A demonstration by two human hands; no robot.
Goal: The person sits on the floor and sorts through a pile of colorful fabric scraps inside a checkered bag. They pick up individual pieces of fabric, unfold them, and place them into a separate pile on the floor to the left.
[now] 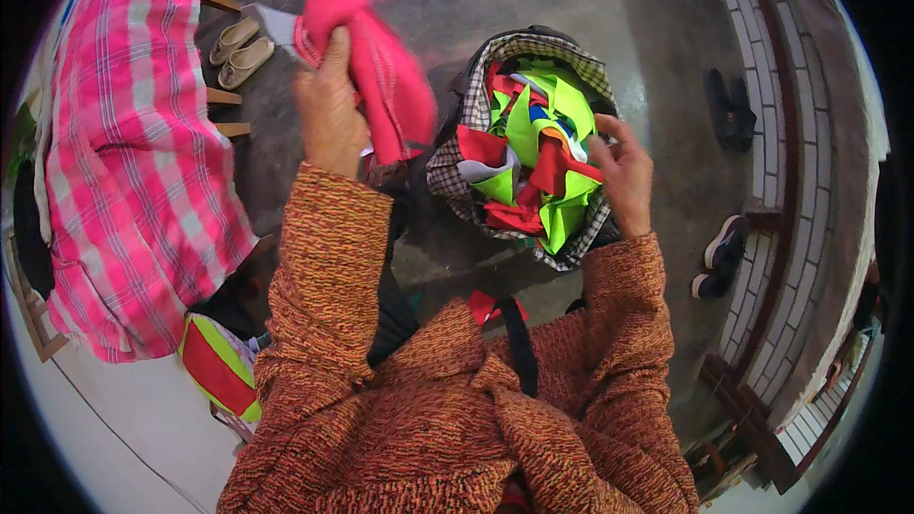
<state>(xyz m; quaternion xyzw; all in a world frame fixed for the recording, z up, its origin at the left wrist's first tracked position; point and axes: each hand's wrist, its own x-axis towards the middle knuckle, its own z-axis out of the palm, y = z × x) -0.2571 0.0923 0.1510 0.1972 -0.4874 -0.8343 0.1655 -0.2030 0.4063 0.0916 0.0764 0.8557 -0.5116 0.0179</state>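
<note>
My left hand (329,109) is closed on a bright pink-red piece of cloth (386,76), holding it up over the floor to the left of the bag. The thumb lies on top of the cloth, and a pale grey-white end (276,27) sticks out at its upper left. Over the right rim of a checked cloth bag (447,171) is my right hand (624,176), its fingers bent but apart, with nothing visible gripped. Fabric scraps (522,128) in neon yellow-green, red, white and blue fill the bag. A red scrap points toward the right fingertips; whether they touch it is unclear.
A pink plaid cloth (143,152) covers furniture at the left. Beige shoes (243,57) stand beside its wooden legs. Dark sandals (730,109) and dark shoes (721,257) lie by the tiled edge at right. A red and yellow-green bundle (219,362) sits lower left.
</note>
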